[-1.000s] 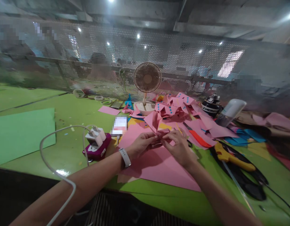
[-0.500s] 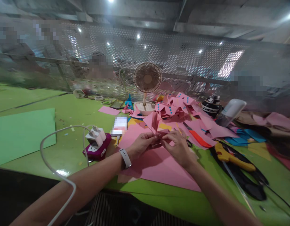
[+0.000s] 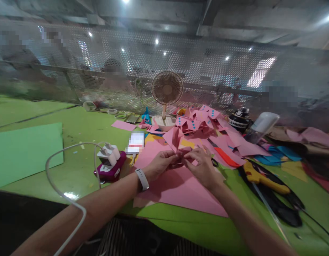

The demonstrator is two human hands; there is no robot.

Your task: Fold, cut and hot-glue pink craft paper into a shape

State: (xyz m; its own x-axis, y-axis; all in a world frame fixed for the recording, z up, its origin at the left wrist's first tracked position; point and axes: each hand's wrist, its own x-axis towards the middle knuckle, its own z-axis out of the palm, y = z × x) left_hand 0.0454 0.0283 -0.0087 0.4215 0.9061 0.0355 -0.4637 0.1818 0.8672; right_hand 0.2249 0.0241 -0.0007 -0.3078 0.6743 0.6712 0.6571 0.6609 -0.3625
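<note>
My left hand (image 3: pixel 161 163) and my right hand (image 3: pixel 203 166) meet over a large pink paper sheet (image 3: pixel 180 188) on the green table (image 3: pixel 81 142). Both pinch a small folded pink paper piece (image 3: pixel 177 142), whose pointed flap stands up between the fingertips. A white watch band (image 3: pixel 142 178) circles my left wrist. Behind the hands lies a heap of folded pink paper shapes (image 3: pixel 204 122) with blue dots.
A magenta power strip with a white plug (image 3: pixel 109 161) and its white cable (image 3: pixel 63 177) lie left of the hands. A small fan (image 3: pixel 167 90) stands at the back. A yellow glue gun (image 3: pixel 260 176), a green sheet (image 3: pixel 22 151) and a mesh fence (image 3: pixel 207 71) are also around.
</note>
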